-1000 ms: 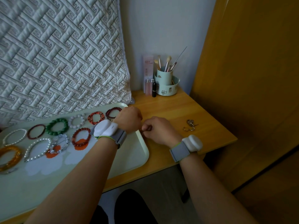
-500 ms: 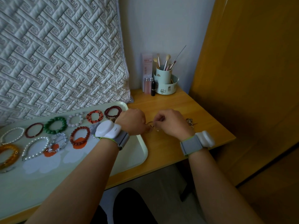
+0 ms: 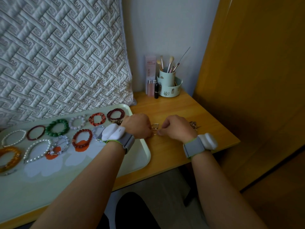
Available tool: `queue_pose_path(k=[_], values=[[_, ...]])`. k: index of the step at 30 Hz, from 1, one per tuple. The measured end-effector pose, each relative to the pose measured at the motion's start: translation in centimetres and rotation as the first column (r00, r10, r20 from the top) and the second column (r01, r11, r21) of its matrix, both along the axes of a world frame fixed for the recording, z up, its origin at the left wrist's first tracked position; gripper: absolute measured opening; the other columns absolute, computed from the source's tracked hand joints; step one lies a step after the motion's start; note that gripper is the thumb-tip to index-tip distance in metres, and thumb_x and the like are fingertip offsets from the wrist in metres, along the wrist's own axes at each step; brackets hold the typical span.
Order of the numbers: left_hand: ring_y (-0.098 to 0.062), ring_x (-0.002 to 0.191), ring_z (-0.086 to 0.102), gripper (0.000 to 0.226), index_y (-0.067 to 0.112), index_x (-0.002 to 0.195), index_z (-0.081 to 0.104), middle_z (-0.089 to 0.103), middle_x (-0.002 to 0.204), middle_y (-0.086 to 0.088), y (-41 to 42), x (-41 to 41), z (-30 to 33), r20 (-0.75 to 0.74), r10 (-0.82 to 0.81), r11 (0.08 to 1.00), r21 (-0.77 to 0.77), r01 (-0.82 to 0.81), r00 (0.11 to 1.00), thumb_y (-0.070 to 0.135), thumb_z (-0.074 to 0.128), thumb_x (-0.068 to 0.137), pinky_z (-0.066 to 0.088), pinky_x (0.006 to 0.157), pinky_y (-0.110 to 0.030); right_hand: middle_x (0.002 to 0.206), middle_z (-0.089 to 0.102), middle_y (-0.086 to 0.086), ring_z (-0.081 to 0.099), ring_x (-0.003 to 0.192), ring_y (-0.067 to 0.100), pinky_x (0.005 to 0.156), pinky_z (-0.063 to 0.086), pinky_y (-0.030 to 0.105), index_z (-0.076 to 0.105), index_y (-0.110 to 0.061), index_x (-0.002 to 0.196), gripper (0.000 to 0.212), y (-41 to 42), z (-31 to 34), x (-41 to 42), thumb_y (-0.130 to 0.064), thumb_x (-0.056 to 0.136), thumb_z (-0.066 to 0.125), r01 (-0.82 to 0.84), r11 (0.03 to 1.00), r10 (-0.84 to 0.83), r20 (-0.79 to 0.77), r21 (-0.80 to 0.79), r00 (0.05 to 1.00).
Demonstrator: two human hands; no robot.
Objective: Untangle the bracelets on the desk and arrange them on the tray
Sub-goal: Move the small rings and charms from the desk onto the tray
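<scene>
A thin gold chain bracelet [image 3: 154, 129] with small rings lies on the wooden desk [image 3: 173, 111] just right of the tray. My left hand [image 3: 137, 125] and my right hand [image 3: 177, 128] each pinch one end of it, with fingers curled. A pale green tray [image 3: 145, 156] holds several beaded bracelets in rows, among them a green one [image 3: 57, 127], a dark red one [image 3: 115, 114] and a white pearl one [image 3: 37, 150]. A small tangle of metal jewellery [image 3: 194, 125] lies just behind my right hand, partly hidden.
A mint brush holder [image 3: 170, 85] with makeup brushes, a pink box [image 3: 150, 70] and lipsticks stand at the desk's back. A quilted cushion [image 3: 62, 55] leans behind the tray. A yellow wooden panel [image 3: 255, 80] borders the desk's right side.
My hands have drawn a little apart, and the gold chain now shows between them. My right hand has shifted right, toward the metal tangle.
</scene>
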State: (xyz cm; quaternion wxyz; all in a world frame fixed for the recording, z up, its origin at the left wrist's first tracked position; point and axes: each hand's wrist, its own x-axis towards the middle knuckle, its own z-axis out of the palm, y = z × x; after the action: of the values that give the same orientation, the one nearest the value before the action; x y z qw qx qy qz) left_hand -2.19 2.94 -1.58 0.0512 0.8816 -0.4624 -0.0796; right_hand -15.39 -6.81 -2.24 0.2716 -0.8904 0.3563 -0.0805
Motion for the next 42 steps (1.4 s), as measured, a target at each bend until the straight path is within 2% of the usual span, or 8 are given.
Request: queue_pose_path(k=[6, 12, 16, 23, 27, 31, 36, 42], values=[[-0.016, 0.104, 0.063, 0.042, 0.029, 0.102, 0.072, 0.070, 0.106, 0.008, 0.2, -0.3, -0.1, 0.056, -0.028, 0.997, -0.065, 0.032, 0.998, 0.063, 0.066, 0.078, 0.038, 0.097, -0.034, 0.107, 0.068, 0.004, 0.063, 0.099, 0.022, 0.085, 0.054, 0.036, 0.072, -0.011, 0.102, 0.039, 0.1, 0.4, -0.1, -0.039, 0.077, 0.083, 0.010, 1.000, -0.011, -0.067, -0.015, 0.998], [-0.017, 0.104, 0.063, 0.037, 0.027, 0.102, 0.071, 0.070, 0.105, 0.008, -0.8, -0.9, -0.1, 0.050, -0.070, 0.997, -0.017, 0.071, 0.996, 0.057, 0.065, 0.082, 0.035, 0.098, -0.036, 0.106, 0.070, 0.007, 0.065, 0.098, 0.023, 0.085, 0.056, 0.037, 0.074, -0.009, 0.100, 0.035, -0.2, 0.6, -0.1, -0.034, 0.077, 0.083, 0.027, 1.000, -0.028, -0.107, -0.004, 0.994], [-0.018, 0.105, 0.062, 0.037, 0.026, 0.105, 0.068, 0.068, 0.107, 0.005, -1.4, -1.2, -0.2, 0.012, -0.047, 0.999, -0.026, 0.047, 0.999, 0.054, 0.068, 0.082, 0.038, 0.101, -0.037, 0.104, 0.070, 0.003, 0.065, 0.098, 0.021, 0.077, 0.052, 0.030, 0.074, -0.011, 0.102, 0.037, -0.2, 0.7, -0.1, -0.037, 0.077, 0.084, 0.034, 0.999, -0.031, -0.123, 0.021, 0.992], [-0.017, 0.089, 0.067, 0.010, 0.022, 0.092, 0.071, 0.070, 0.095, 0.002, 0.5, -1.1, 0.0, -0.199, -0.074, 0.954, -0.299, 0.011, 0.977, 0.030, 0.072, 0.086, 0.056, 0.076, -0.031, 0.093, 0.073, 0.005, 0.066, 0.088, 0.021, 0.070, 0.052, 0.029, 0.076, -0.013, 0.083, 0.014, 0.5, 0.7, -0.5, -0.025, 0.079, 0.081, 0.038, 0.999, -0.037, -0.020, 0.025, 0.999], [-0.012, 0.083, 0.069, 0.005, 0.024, 0.089, 0.075, 0.073, 0.086, 0.007, 2.8, -0.1, 1.1, -0.255, -0.035, 0.905, -0.418, -0.078, 0.966, 0.026, 0.073, 0.085, 0.058, 0.075, -0.030, 0.083, 0.073, -0.005, 0.065, 0.080, 0.014, 0.063, 0.049, 0.025, 0.077, -0.019, 0.079, 0.001, 1.2, 1.3, -0.2, -0.019, 0.079, 0.077, 0.067, 0.996, -0.074, 0.116, 0.066, 0.990], [-0.013, 0.079, 0.069, 0.011, 0.024, 0.089, 0.068, 0.073, 0.082, 0.005, 5.3, 0.7, 1.5, -0.275, 0.055, 0.902, -0.399, -0.166, 0.960, 0.028, 0.075, 0.082, 0.058, 0.076, -0.034, 0.078, 0.069, -0.010, 0.061, 0.071, 0.010, 0.063, 0.048, 0.025, 0.074, -0.023, 0.079, 0.008, 2.5, 2.2, 0.9, -0.016, 0.082, 0.075, -0.006, 0.988, -0.026, 0.203, 0.154, 0.979], [-0.011, 0.078, 0.064, 0.007, 0.027, 0.083, 0.069, 0.068, 0.083, 0.007, 8.7, 0.8, 1.3, -0.282, 0.082, 0.924, -0.337, -0.179, 0.956, 0.025, 0.075, 0.082, 0.048, 0.067, -0.024, 0.073, 0.070, -0.004, 0.061, 0.064, 0.014, 0.069, 0.056, 0.037, 0.074, -0.021, 0.079, 0.005, 4.6, 2.1, 2.4, -0.017, 0.080, 0.078, -0.089, 0.964, 0.022, 0.257, 0.252, 0.966], [-0.011, 0.078, 0.064, 0.004, 0.026, 0.084, 0.072, 0.068, 0.081, 0.009, 11.3, 0.7, 0.9, -0.268, 0.117, 0.930, -0.307, -0.200, 0.956, 0.022, 0.073, 0.081, 0.042, 0.059, -0.021, 0.071, 0.069, -0.004, 0.061, 0.065, 0.011, 0.062, 0.053, 0.026, 0.075, -0.020, 0.079, 0.008, 7.2, 1.9, 2.8, -0.013, 0.082, 0.077, -0.168, 0.934, 0.086, 0.257, 0.316, 0.963]])
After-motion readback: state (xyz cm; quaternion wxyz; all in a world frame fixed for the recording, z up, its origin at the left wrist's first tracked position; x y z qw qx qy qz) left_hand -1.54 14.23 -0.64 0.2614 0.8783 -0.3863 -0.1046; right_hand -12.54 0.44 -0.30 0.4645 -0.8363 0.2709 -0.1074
